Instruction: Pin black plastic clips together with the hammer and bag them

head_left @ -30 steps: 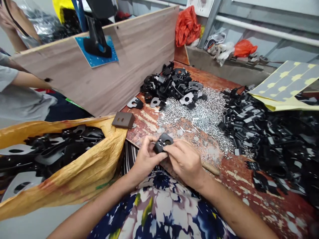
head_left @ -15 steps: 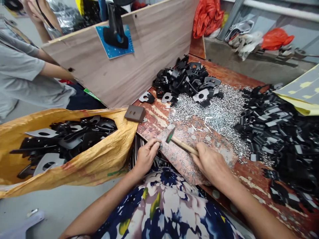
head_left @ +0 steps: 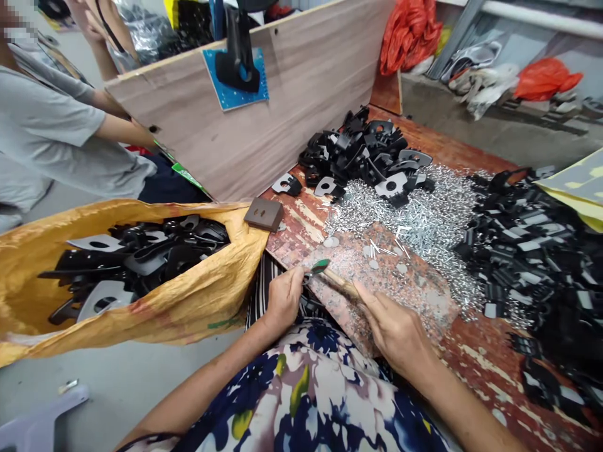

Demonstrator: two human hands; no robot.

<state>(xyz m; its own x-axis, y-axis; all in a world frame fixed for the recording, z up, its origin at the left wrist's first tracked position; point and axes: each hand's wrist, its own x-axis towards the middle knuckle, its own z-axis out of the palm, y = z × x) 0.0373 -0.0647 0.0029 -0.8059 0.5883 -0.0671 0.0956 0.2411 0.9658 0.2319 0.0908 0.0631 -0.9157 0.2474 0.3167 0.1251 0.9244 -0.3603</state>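
My right hand (head_left: pixel 393 326) grips the wooden handle of a small hammer (head_left: pixel 334 279), whose green-tipped head is down at the near edge of a speckled stone slab (head_left: pixel 400 295). My left hand (head_left: pixel 282 298) is closed on a small black part with metal pins at the slab's edge, right under the hammer head; most of that part is hidden by my fingers. Behind the slab lies a spread of small silver pins (head_left: pixel 424 220).
A yellow sack (head_left: pixel 188 307) full of black plastic pieces stands at the left. Heaps of black parts (head_left: pixel 362 154) lie at the back and the right (head_left: pixel 527 251). A brown block (head_left: pixel 264 215) sits by a wooden board (head_left: pixel 282 94). A person in grey (head_left: pixel 56 144) works beyond.
A second ago both hands held the black part. My right hand then took up the hammer, and its head has dropped onto the part that my left hand holds.
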